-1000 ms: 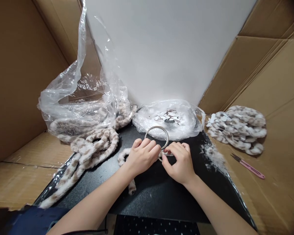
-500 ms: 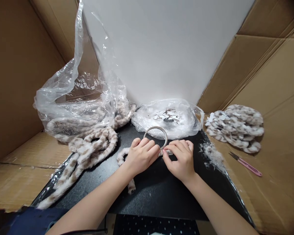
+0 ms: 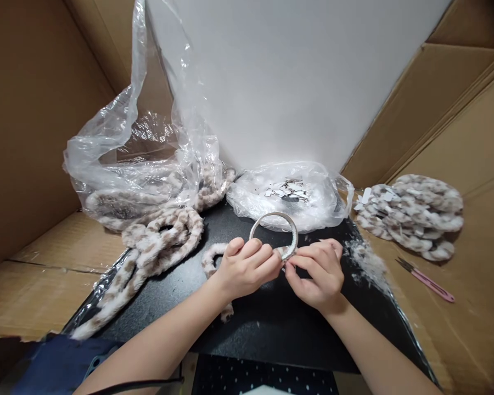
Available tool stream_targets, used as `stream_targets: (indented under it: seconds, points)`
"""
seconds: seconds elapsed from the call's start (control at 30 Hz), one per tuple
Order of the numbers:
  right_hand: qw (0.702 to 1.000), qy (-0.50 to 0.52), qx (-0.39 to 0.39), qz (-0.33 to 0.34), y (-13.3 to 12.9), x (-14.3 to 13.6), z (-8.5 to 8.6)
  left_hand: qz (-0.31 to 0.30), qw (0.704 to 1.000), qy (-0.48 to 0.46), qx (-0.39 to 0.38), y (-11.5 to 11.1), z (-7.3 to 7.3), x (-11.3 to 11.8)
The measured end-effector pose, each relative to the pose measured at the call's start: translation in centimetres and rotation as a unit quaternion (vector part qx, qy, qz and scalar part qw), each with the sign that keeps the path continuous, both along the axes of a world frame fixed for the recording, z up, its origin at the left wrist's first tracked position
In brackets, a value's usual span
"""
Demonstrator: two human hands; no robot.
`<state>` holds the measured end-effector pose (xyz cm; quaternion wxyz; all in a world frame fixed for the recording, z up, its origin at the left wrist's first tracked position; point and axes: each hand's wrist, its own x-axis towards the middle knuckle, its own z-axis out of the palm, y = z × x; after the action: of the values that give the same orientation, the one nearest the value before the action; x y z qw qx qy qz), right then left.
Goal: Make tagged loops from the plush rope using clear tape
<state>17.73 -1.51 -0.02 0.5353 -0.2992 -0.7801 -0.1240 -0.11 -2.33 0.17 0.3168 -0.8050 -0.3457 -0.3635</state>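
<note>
Ring (image 3: 295,236): thin, pale, upright, between my hands. Cord (image 3: 209,260): furry, white, brown-spotted, partly behind my left hand (image 3: 249,269), curled, grip hidden. Right hand (image 3: 319,274): fingertips near ring's foot; pinch unclear.

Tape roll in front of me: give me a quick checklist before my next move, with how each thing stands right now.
1. Tape roll within reach: ok, right at the fingers of the left hand and right hand.
2. Furry strip under the left hand: ok, it shows on either side.
3. Tape's loose end free: cannot tell, too small and partly hidden.
4. Pink-handled tool in a hand: not ok, it lies on the cardboard at the right.
5. Table free of loose fluff: not ok, a patch lies along its right edge.
</note>
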Motion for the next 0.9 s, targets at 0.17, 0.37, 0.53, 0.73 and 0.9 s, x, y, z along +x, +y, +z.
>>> stream_targets:
  seconds: [0.17, 0.37, 0.53, 0.73, 0.9]
  points:
    - [1.0, -0.018, 0.0, -0.004, 0.0, 0.1, 0.1, -0.002, 0.999, -0.004, -0.032, 0.0, 0.1, -0.1]
    - [0.999, -0.028, -0.038, -0.025, 0.1, 0.0, 0.2, -0.008, 0.986, -0.018, -0.164, 0.5, 0.2, -0.3]
    - [0.997, -0.038, -0.062, -0.028, 0.2, -0.2, 0.0, -0.02, 0.974, -0.051, -0.221, 0.9, 0.3, -0.4]
    - [0.994, -0.061, -0.083, -0.036, 0.4, -0.6, 0.0, -0.008, 0.95, -0.096, -0.296, 1.3, 0.7, -0.6]
    - [0.992, -0.096, -0.064, -0.052, 0.7, -0.8, 0.0, 0.002, 0.925, -0.124, -0.359, 1.4, 1.1, -0.4]
